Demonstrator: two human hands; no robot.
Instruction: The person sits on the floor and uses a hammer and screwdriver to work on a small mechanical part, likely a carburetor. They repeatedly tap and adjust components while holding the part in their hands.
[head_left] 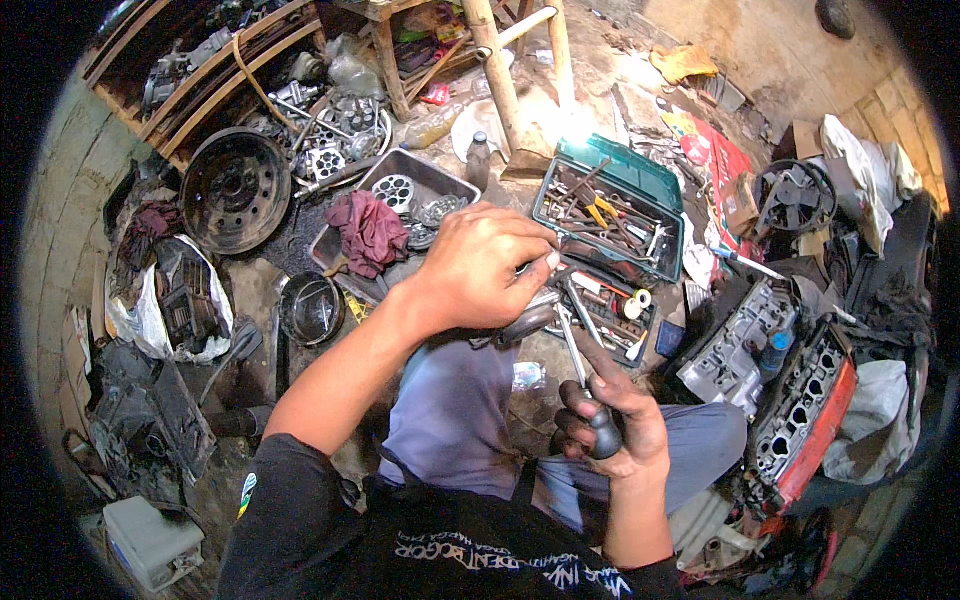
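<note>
My left hand (485, 265) is curled at the centre, closed round a dark metal part (528, 318) whose rounded lower portion shows beneath it; the rest is hidden by my fingers. In my right hand (615, 420), lower right of it, is a screwdriver (573, 355) with a black bulbous handle, its shaft pointing up toward the metal part; whether the tip touches cannot be told. Just beyond lie an open green toolbox (570, 150) full of hand tools and a tray of tools (645, 335).
A grey bin (430, 170) holds a maroon rag (372, 230) and parts. Left are a steel wheel (235, 190) and a round black pan (310, 305). Right sit two engine parts (730, 345) (795, 430) and a fan (795, 195). A wooden stand (510, 110) rises behind.
</note>
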